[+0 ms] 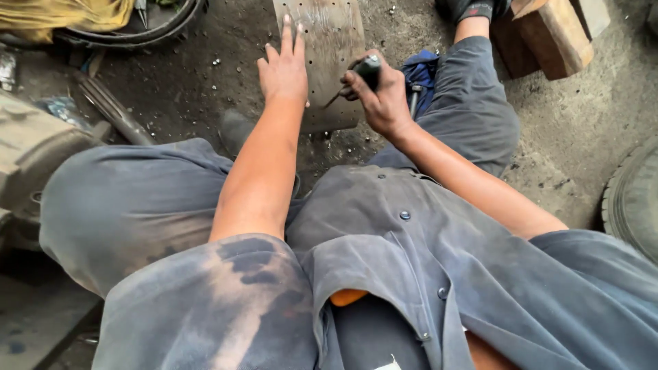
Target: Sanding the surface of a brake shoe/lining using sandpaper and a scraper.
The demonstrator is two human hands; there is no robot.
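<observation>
Nearest, grey shirt (411, 260) and trousers. Beyond, the right hand (384, 96) is clenched round a dark-handled tool (367, 68), its tip on the plate (332, 41) at ten o'clock of the fist. The left hand (284, 68) lies flat, fingers spread, on the plate's left edge. A wood block (555, 34) sits at one o'clock.

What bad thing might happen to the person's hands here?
The left hand lies flat on the perforated metal plate, close beside the pointed tool gripped in the right hand. If the tip slips, it may jab those bare fingers. The plate's edges might also scrape skin, and it rests on gritty ground, so it may shift.
</observation>
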